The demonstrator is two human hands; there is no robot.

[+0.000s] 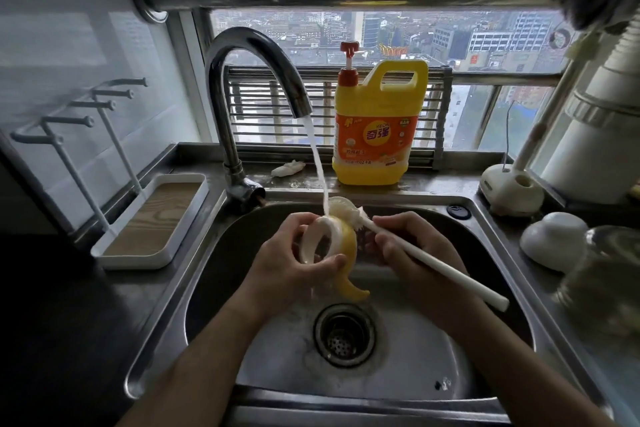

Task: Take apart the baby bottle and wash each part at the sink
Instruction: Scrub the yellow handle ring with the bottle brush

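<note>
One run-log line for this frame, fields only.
step: scrubbing part | left hand: holds yellow handle ring under stream | right hand: holds bottle brush, bristles on ring | faucet: running

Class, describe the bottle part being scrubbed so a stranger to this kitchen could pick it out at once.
In the steel sink, follow the water from the curved tap down. It ends at a ring-shaped part gripped by the left hand. Unlike the all-white brush in the right hand, it is white inside and yellow outside, with a curved yellow handle.
</note>
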